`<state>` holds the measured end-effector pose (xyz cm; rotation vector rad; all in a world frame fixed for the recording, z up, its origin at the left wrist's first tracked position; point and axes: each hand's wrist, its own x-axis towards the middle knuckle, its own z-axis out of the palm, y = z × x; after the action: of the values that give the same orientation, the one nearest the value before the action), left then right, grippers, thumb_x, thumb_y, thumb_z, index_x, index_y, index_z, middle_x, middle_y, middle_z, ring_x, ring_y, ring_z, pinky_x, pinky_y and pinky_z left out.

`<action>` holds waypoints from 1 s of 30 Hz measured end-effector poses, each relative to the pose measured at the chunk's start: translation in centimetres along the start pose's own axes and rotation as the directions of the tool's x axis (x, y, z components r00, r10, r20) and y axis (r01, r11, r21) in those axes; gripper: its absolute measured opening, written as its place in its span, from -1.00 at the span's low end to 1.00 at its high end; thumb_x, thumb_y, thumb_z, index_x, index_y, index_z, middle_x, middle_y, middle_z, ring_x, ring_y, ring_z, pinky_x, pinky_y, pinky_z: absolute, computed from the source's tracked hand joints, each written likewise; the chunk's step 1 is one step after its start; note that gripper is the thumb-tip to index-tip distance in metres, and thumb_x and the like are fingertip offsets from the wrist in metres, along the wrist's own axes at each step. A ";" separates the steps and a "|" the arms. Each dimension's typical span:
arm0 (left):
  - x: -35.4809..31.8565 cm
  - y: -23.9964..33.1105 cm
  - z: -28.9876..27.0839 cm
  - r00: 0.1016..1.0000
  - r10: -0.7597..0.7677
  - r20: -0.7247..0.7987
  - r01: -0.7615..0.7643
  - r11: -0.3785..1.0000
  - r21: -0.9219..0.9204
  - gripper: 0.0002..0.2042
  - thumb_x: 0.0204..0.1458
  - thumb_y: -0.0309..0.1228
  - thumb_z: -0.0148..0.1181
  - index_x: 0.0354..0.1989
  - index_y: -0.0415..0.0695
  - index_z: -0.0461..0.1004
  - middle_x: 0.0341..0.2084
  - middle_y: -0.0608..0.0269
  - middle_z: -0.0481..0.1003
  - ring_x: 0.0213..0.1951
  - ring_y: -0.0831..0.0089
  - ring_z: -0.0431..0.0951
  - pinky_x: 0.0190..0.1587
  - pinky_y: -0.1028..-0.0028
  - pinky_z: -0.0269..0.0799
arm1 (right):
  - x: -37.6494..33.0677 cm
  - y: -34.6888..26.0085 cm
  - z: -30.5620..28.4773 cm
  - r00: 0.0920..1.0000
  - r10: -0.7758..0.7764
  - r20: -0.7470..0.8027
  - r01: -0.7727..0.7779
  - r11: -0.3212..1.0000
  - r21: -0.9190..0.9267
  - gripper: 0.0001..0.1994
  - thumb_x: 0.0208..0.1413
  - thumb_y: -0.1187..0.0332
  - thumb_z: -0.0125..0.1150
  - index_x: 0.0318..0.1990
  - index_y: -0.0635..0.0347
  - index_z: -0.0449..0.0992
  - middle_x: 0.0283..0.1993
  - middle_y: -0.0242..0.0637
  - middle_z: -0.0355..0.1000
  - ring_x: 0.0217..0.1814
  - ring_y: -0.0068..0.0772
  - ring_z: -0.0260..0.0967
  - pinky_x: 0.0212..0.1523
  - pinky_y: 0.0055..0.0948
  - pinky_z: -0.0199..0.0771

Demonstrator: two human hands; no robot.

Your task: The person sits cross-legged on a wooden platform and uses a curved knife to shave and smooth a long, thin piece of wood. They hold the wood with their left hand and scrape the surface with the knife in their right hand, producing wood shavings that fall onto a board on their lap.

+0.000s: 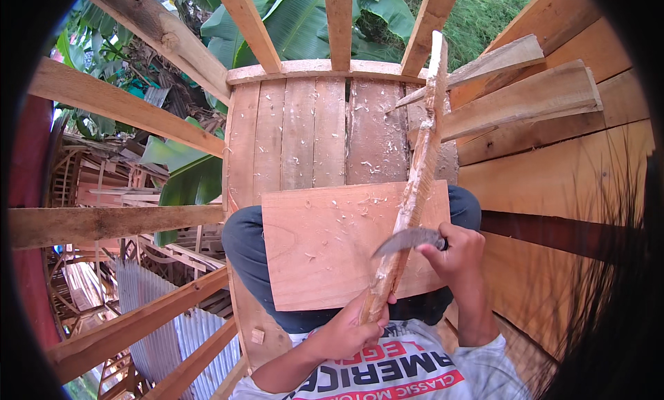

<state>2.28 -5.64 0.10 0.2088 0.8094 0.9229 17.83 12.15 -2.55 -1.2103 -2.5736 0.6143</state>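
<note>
A long, rough wooden stick (417,168) slants up and away from my lap, its surface partly shaved pale. Around its near end my left hand (356,329) is closed, close to my shirt. My right hand (453,251) grips a curved knife by its dark handle, mostly hidden in the fingers. The hooked grey blade (407,241) lies across the stick, pointing left, a little above the left hand. Under both, a flat reddish wooden board (325,251) rests across my crossed legs, with small shavings on it.
Pale shavings lie scattered over the plank floor (297,133). Two rough wood pieces (519,99) lean at the right, by the plank wall (553,171). Wooden railing bars (124,220) enclose the left and far sides. Beyond them are banana leaves and corrugated metal sheets (149,310).
</note>
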 end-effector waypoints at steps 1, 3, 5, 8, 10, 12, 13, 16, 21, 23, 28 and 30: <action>0.5 -0.4 -0.1 1.000 0.023 0.011 -0.023 0.999 -0.048 -0.48 -0.15 -0.72 -0.13 0.10 -0.20 0.08 -0.43 0.36 0.20 -0.50 0.62 0.23 -0.47 0.61 0.23 | 0.3 0.3 0.8 0.970 0.242 -0.008 -0.236 0.952 0.196 -0.47 -0.11 -0.13 0.27 -0.66 0.21 0.39 -0.70 -0.09 0.28 -0.60 0.02 0.37 -0.59 -0.25 0.33; 0.0 0.0 0.5 1.000 0.008 0.013 -0.010 0.993 0.119 -0.48 -0.14 -0.70 -0.13 0.10 -0.21 0.08 -0.43 0.36 0.20 -0.50 0.62 0.23 -0.48 0.62 0.23 | -0.1 0.7 0.3 0.982 0.188 -0.026 -0.178 0.959 0.220 -0.49 -0.11 -0.11 0.27 -0.64 0.22 0.40 -0.69 -0.06 0.29 -0.59 0.04 0.36 -0.58 -0.23 0.33; -0.4 0.2 0.6 1.000 0.000 0.017 -0.003 0.978 0.207 -0.48 -0.13 -0.69 -0.13 0.10 -0.21 0.07 -0.43 0.37 0.20 -0.50 0.62 0.23 -0.48 0.62 0.23 | -1.3 0.4 -0.1 0.999 -0.031 0.038 0.021 0.970 0.241 -0.52 -0.09 -0.06 0.28 -0.61 0.25 0.42 -0.67 -0.02 0.30 -0.59 0.07 0.35 -0.60 -0.21 0.31; -0.5 -0.5 0.2 1.000 0.006 0.021 -0.009 0.985 0.171 -0.49 -0.12 -0.68 -0.12 0.11 -0.22 0.06 -0.43 0.37 0.20 -0.49 0.63 0.24 -0.48 0.62 0.22 | -1.2 0.2 0.5 1.000 -0.021 0.009 0.019 0.982 0.188 -0.50 -0.09 -0.07 0.28 -0.61 0.27 0.41 -0.68 -0.02 0.29 -0.58 0.08 0.35 -0.61 -0.23 0.30; -0.1 -0.9 -0.1 0.999 0.031 -0.012 -0.030 0.996 0.081 -0.49 -0.11 -0.67 -0.11 0.11 -0.22 0.07 -0.43 0.37 0.20 -0.49 0.63 0.24 -0.48 0.61 0.22 | -0.3 1.4 0.8 0.984 0.178 0.023 -0.179 0.961 0.210 -0.48 -0.09 -0.10 0.27 -0.63 0.26 0.38 -0.69 -0.04 0.27 -0.58 0.07 0.35 -0.61 -0.24 0.30; -0.1 -0.5 -0.2 0.992 0.095 -0.083 -0.073 0.969 0.235 -0.55 -0.10 -0.62 -0.05 0.05 -0.23 0.13 -0.47 0.28 0.25 -0.43 0.53 0.27 -0.31 0.54 0.24 | -0.7 1.1 0.4 0.991 0.125 0.046 -0.133 0.954 0.268 -0.48 -0.09 -0.11 0.26 -0.64 0.25 0.39 -0.70 -0.05 0.27 -0.58 0.06 0.35 -0.61 -0.25 0.30; 0.0 -0.4 -0.3 0.986 0.126 -0.110 -0.085 0.945 0.317 -0.55 -0.10 -0.62 -0.04 0.04 -0.23 0.12 -0.49 0.27 0.25 -0.44 0.51 0.28 -0.32 0.51 0.25 | -1.1 0.4 0.4 0.995 -0.023 0.093 -0.011 0.936 0.352 -0.48 -0.12 -0.12 0.27 -0.63 0.24 0.40 -0.70 -0.07 0.28 -0.60 0.03 0.36 -0.62 -0.26 0.32; 0.3 -0.7 -0.8 0.970 0.195 -0.148 -0.098 0.862 0.497 -0.55 -0.11 -0.61 0.00 0.03 -0.24 0.12 -0.52 0.18 0.28 -0.47 0.42 0.31 -0.35 0.43 0.28 | -2.5 -1.9 0.9 0.981 -0.147 0.125 0.110 0.959 0.262 -0.47 -0.14 -0.13 0.29 -0.63 0.23 0.40 -0.70 -0.09 0.29 -0.61 -0.01 0.37 -0.62 -0.26 0.33; -0.5 0.1 0.4 0.955 0.177 -0.239 -0.024 0.848 0.530 -0.59 -0.09 -0.64 -0.05 0.01 -0.25 0.15 -0.51 0.28 0.26 -0.45 0.52 0.26 -0.35 0.49 0.23 | -1.8 0.0 1.6 0.996 0.029 0.084 -0.043 0.984 0.173 -0.47 -0.16 -0.16 0.27 -0.62 0.21 0.42 -0.69 -0.09 0.31 -0.58 0.01 0.37 -0.58 -0.22 0.32; -0.9 0.0 0.4 0.960 0.143 -0.239 0.013 0.834 0.552 -0.59 -0.10 -0.65 -0.04 0.00 -0.25 0.15 -0.51 0.26 0.26 -0.45 0.52 0.26 -0.35 0.49 0.23 | -1.0 2.1 1.5 0.994 0.112 0.019 -0.113 0.988 0.101 -0.45 -0.15 -0.20 0.24 -0.62 0.21 0.42 -0.69 -0.08 0.31 -0.57 0.03 0.36 -0.58 -0.19 0.31; -0.6 -0.2 0.1 0.966 0.147 -0.212 -0.023 0.868 0.496 -0.57 -0.12 -0.66 -0.03 0.00 -0.24 0.14 -0.51 0.31 0.24 -0.45 0.54 0.25 -0.37 0.50 0.21 | -1.0 3.6 1.4 0.983 0.180 -0.039 -0.173 0.975 0.137 -0.44 -0.12 -0.20 0.22 -0.61 0.23 0.44 -0.70 -0.05 0.28 -0.58 0.06 0.34 -0.59 -0.18 0.29; -0.6 0.1 0.0 0.971 0.125 -0.202 -0.014 0.880 0.475 -0.57 -0.12 -0.66 -0.03 0.00 -0.24 0.14 -0.51 0.32 0.23 -0.46 0.54 0.24 -0.36 0.50 0.21 | -1.6 2.4 1.2 0.973 0.230 0.004 -0.223 0.941 0.254 -0.44 -0.12 -0.18 0.23 -0.61 0.25 0.43 -0.70 -0.05 0.27 -0.59 0.06 0.34 -0.60 -0.20 0.28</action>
<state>1.99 -6.07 0.43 0.5691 1.2449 0.8128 20.06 11.96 -4.78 -1.4217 -2.2638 0.9366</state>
